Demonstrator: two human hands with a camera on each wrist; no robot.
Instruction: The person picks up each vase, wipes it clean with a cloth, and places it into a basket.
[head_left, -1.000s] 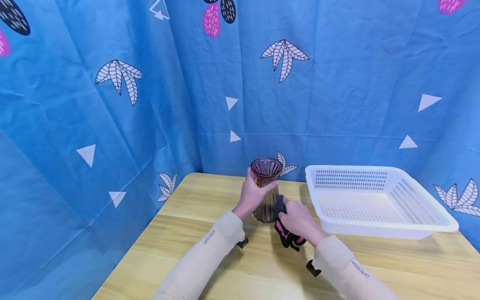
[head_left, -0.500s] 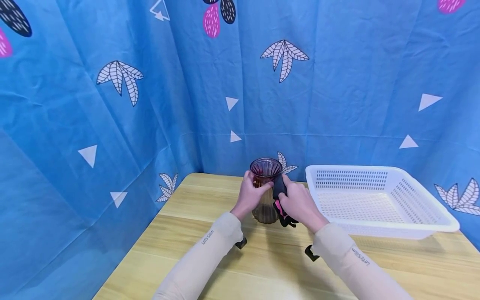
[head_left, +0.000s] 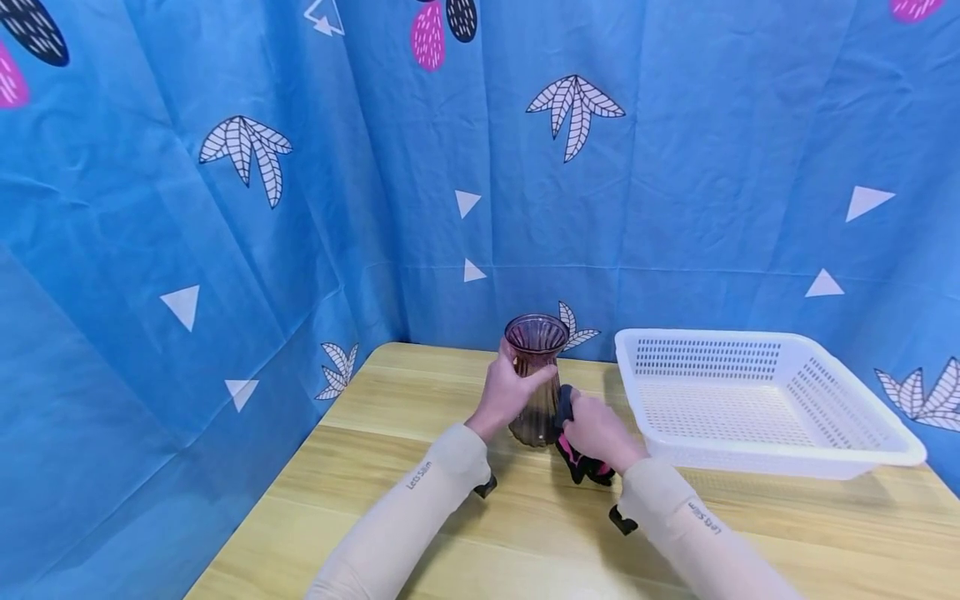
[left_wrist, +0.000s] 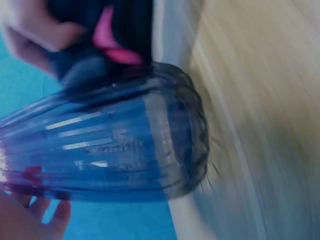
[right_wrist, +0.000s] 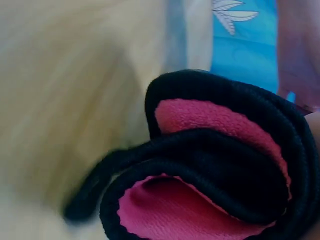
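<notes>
A ribbed, see-through purple-brown glass vase (head_left: 537, 417) with a flared rim stands upright on the wooden table. My left hand (head_left: 506, 390) grips its upper part, the thumb across the near side. In my right hand (head_left: 597, 431) is a folded black cloth with pink inner faces (head_left: 573, 461), held against the vase's lower right side. The left wrist view shows the cloth (left_wrist: 107, 42) along the ribbed glass (left_wrist: 125, 145). Loose folds of cloth (right_wrist: 215, 117) fill much of the right wrist view and hide most of the vase there.
A white perforated plastic basket (head_left: 757, 457) sits on the table to the right of the vase. Blue patterned curtain (head_left: 697, 167) hangs behind and to the left of the wooden table (head_left: 390, 467).
My right hand slid the cloth up the vase's right side toward the rim, then back down to the lower part. My left hand keeps its grip, and the vase stays in place.
</notes>
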